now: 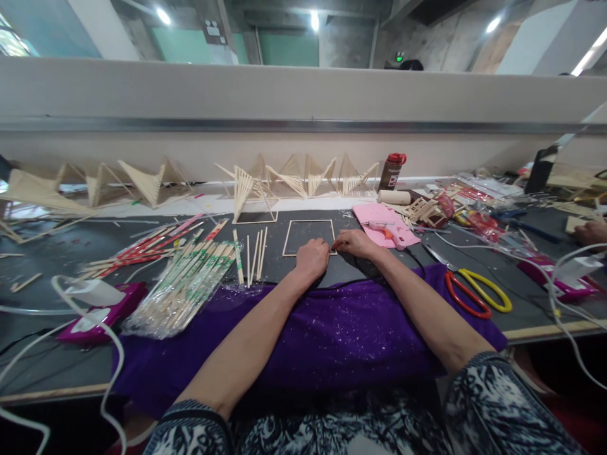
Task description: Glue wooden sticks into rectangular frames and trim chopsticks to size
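Observation:
A square frame of thin wooden sticks (pixel 309 221) lies flat on the dark tabletop in front of me. My left hand (pixel 313 260) is closed at its near side, close to the right corner, and covers part of that stick. Just to the right, my right hand (pixel 355 243) pinches at the same near right corner. The fingertips of both hands almost meet there, and they hide the joint. Left of the frame, several loose wooden sticks (pixel 257 256) lie side by side. A pink glue gun (pixel 391 235) rests on a pink sheet (pixel 367 216) beyond my right hand.
A plastic bag of wrapped chopsticks (pixel 183 284) lies left. Scissors (pixel 458 272) with red and yellow handles are at right, near white cables. Stick models (pixel 246 189) line the back beside a dark bottle (pixel 392 172). Purple cloth (pixel 341 328) covers the near edge. Another person's hand (pixel 590 232) shows far right.

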{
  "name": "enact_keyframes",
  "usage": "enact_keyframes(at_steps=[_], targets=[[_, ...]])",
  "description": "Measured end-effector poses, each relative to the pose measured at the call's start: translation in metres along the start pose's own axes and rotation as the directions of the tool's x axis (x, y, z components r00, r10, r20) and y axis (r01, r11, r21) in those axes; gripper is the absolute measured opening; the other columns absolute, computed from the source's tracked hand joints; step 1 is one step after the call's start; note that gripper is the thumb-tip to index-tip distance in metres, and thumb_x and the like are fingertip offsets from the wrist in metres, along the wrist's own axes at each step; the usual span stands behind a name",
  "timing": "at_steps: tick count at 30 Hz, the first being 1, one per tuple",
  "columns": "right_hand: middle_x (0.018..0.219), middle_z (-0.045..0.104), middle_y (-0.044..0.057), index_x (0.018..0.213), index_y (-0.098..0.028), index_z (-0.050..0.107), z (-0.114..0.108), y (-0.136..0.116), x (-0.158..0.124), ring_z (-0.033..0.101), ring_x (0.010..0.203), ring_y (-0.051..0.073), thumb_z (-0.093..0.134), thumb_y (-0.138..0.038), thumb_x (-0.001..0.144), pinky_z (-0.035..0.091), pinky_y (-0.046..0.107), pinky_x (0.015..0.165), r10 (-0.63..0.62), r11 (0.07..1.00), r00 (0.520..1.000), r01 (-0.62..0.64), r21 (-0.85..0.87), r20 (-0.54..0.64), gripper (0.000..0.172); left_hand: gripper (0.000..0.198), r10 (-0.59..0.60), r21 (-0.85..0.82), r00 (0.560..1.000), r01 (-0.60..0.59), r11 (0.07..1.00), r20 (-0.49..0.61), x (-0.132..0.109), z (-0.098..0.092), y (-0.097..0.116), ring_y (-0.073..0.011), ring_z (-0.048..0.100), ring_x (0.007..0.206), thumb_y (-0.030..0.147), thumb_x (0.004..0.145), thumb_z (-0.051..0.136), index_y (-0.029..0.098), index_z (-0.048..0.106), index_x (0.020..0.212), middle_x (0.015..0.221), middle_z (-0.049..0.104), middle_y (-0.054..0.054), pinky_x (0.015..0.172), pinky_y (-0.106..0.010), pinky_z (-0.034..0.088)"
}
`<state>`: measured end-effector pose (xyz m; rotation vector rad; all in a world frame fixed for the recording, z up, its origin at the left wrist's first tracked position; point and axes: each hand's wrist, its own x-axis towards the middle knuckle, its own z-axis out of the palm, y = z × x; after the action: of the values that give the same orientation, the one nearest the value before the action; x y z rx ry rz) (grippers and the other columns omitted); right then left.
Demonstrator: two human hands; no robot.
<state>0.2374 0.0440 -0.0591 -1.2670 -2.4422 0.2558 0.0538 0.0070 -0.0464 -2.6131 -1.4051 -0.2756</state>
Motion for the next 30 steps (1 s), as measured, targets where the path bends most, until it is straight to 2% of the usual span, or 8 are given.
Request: enact_keyframes(at_steps=[9, 30], targets=[[0.082, 0.063, 0.0, 0.087, -0.022, 0.071, -0.0024, -0.0024, 0.0007, 0.056, 0.075, 0.011, 0.057, -0.016, 0.078, 0.034, 0.018, 0.064, -0.002, 1.0, 1.0, 0.003, -0.013, 0.014, 0.018, 0.033, -0.033, -0.02, 0.999, 0.034, 0.999, 0.044, -0.0001, -0.0048, 0.0026, -0.0214, 0.052, 0.095, 0.029, 0.089, 0.034, 0.015, 0.063, 0.093, 0.097, 0.058, -0.012, 0.074, -0.03, 0.044], [0.082, 0.064, 0.0, 0.086, -0.021, 0.072, -0.0002, -0.0009, 0.0029, 0.056, 0.073, 0.011, 0.057, -0.017, 0.077, 0.035, 0.018, 0.062, 0.005, 0.998, 1.0, -0.004, -0.065, 0.019, 0.017, 0.032, -0.027, 0.001, 0.999, 0.027, 1.0, -0.02, 0.0023, 0.0045, 0.0037, -0.0226, 0.054, 0.091, 0.027, 0.088, 0.035, 0.013, 0.063, 0.091, 0.092, 0.059, -0.012, 0.07, -0.031, 0.043]])
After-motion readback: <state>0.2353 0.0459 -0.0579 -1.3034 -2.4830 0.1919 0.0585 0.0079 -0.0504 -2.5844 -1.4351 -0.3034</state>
